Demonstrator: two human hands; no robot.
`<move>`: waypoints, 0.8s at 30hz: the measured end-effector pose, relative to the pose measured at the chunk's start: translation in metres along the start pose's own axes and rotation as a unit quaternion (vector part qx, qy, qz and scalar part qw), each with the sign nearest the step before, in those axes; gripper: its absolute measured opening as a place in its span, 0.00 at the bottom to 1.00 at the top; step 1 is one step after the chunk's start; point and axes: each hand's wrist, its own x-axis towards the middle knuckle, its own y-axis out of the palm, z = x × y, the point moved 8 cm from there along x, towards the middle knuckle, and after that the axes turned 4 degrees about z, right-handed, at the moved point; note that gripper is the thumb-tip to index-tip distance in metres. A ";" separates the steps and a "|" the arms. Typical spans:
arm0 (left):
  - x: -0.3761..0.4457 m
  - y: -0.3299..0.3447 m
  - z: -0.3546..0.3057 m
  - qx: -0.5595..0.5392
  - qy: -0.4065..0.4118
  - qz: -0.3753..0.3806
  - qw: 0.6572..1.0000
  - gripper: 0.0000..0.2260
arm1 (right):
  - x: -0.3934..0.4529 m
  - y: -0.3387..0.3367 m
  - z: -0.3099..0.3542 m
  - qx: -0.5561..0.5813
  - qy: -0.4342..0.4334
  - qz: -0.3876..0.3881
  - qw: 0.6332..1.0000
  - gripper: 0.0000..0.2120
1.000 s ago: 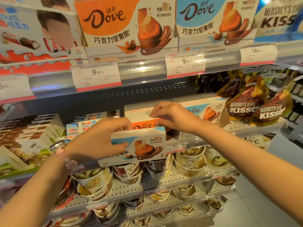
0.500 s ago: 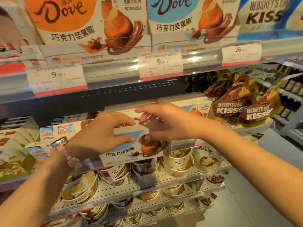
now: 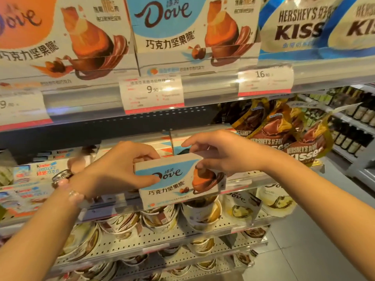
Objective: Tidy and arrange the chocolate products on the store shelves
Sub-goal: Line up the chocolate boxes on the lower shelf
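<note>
The top shelf carries large display cartons: an orange Dove carton at the left, a blue Dove carton in the middle and white-and-blue Hershey's Kisses bags at the right. Price tags hang from its clear front rail. On the middle shelf, flat Dove boxes lie stacked behind the hands, Kinder boxes sit to the left and brown-and-gold Hershey's Kisses bags lean to the right. The perforated lower shelves hold round Dove cups, several tipped on their sides, and a few Dove pouches.

Both forearms reach forward and up from the bottom corners of the view. The left hand grips the left end of a blue Dove box, its thumb pressed on the printed front and its fingers curled over the top edge. A bracelet sits on that wrist. The right hand clamps the box's upper right part, fingers bent over the top edge and thumb on the front by the chocolate picture; the index finger points left over the stack behind.

The box is held in the air in front of the middle shelf's front edge, just above the cups. Its long axis runs left to right, slightly tilted with the left end higher. The printed face is turned toward the camera, with the lettering upright.
</note>
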 end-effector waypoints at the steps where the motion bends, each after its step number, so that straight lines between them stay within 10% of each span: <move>1: 0.002 0.005 -0.003 -0.017 -0.005 0.005 1.000 0.08 | -0.001 0.000 -0.003 -0.006 0.001 0.008 1.000 0.22; 10: 0.017 0.015 -0.015 -0.019 -0.003 -0.075 0.997 0.14 | -0.007 -0.016 -0.008 -0.066 -0.066 0.011 0.996 0.16; 15: 0.015 0.001 0.015 0.177 -0.039 -0.145 0.973 0.27 | -0.012 -0.054 -0.026 -0.079 -0.050 -0.068 0.993 0.16; 24: 0.017 0.004 0.040 0.125 -0.039 -0.183 0.974 0.20 | 0.003 -0.041 -0.047 -0.140 -0.027 -0.099 0.985 0.18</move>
